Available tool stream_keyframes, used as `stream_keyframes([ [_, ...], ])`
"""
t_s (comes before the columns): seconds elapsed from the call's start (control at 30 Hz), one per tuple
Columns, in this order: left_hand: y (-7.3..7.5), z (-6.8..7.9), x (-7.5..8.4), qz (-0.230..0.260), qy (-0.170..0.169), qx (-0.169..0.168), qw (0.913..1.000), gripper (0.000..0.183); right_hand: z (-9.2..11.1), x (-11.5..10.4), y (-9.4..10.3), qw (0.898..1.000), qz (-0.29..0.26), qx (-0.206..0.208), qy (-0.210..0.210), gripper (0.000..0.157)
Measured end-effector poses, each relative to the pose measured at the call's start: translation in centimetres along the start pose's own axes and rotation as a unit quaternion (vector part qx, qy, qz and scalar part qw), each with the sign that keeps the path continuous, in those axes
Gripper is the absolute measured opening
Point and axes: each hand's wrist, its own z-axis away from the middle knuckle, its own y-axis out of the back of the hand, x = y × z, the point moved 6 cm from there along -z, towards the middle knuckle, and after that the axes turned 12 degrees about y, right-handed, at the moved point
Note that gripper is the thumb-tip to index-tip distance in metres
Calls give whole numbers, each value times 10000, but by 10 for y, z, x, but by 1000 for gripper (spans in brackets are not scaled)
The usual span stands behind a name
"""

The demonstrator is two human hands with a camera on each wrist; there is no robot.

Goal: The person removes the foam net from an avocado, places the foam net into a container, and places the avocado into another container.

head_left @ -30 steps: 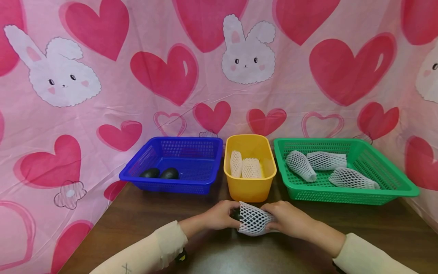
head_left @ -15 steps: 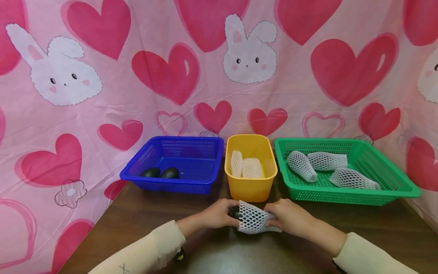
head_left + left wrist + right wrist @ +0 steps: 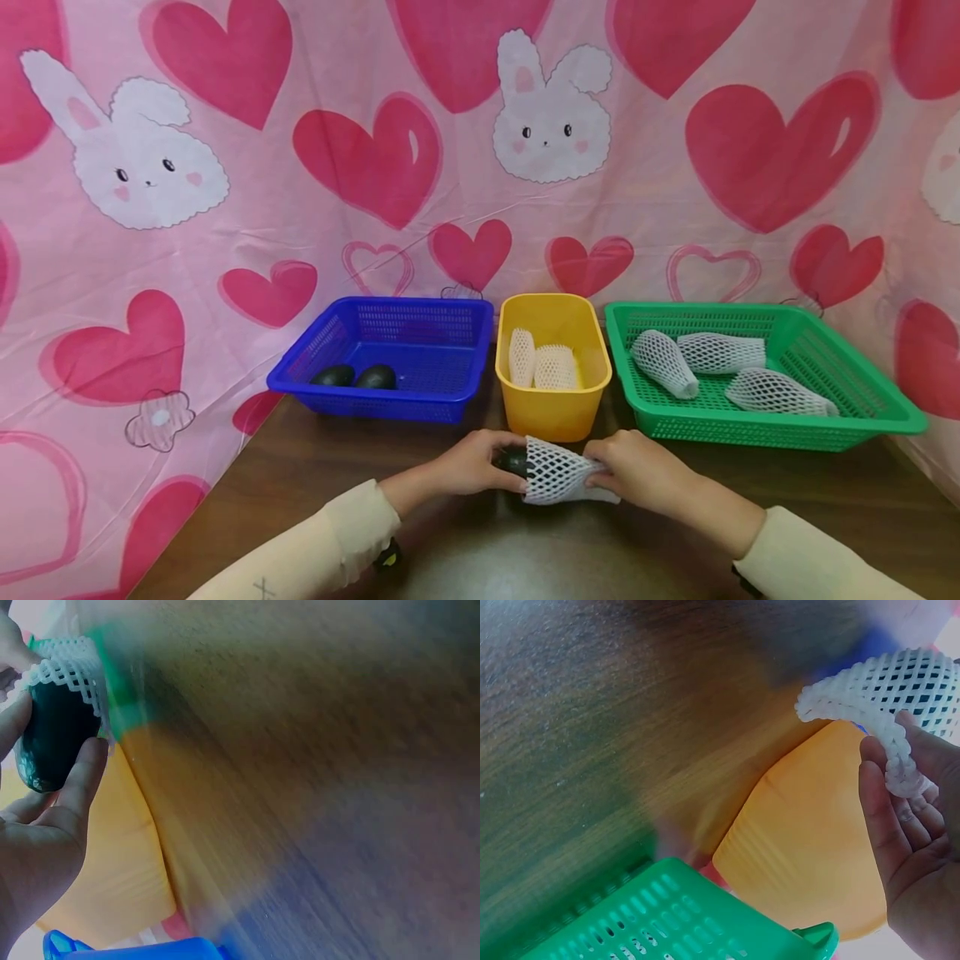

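In front of the yellow bin, my left hand (image 3: 472, 464) holds a dark avocado (image 3: 513, 461) by its bare end, thumb and fingers on either side. A white foam net sleeve (image 3: 557, 475) covers the avocado's other part. My right hand (image 3: 641, 471) pinches the sleeve's far end between thumb and fingers. From the left wrist view, the avocado (image 3: 56, 739) sticks out of the net's open mouth. The right wrist view has the flattened, curled net end (image 3: 855, 705) between thumb and forefinger of the right hand (image 3: 922, 825).
Behind the hands stand a blue basket (image 3: 427, 408) with two avocados (image 3: 375, 377), a yellow bin (image 3: 551, 415) with foam nets (image 3: 555, 368), and a green basket (image 3: 750, 432) with several net-wrapped pieces (image 3: 720, 353). A pink heart-print cloth (image 3: 450, 192) hangs behind the brown table (image 3: 480, 558).
Both hands have risen slightly in view, keeping their holds. More of the avocado's bare end shows on the left, and the sleeve's tail sticks out below my right hand.
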Motion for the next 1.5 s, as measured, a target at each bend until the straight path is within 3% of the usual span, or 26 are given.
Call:
stream_keyframes([
  [0.4, 9, 5, -4, 393, 76, -35, 9992, 52, 8, 1, 14, 9994, 206, 282, 13, 12],
  [0.77, 16, 10, -9, 490, 137, -2, 9987, 52, 20, 5, 32, 9970, 517, 388, -420, 13],
  [1.1, 20, 14, -13, 546, 102, 58, 9984, 51, 28, -5, 52, 9924, 918, 722, -379, 20],
  [1.5, 25, 19, -14, 600, 108, 150, 9980, 53, 26, -20, 77, 9895, 881, 1080, -378, 16],
])
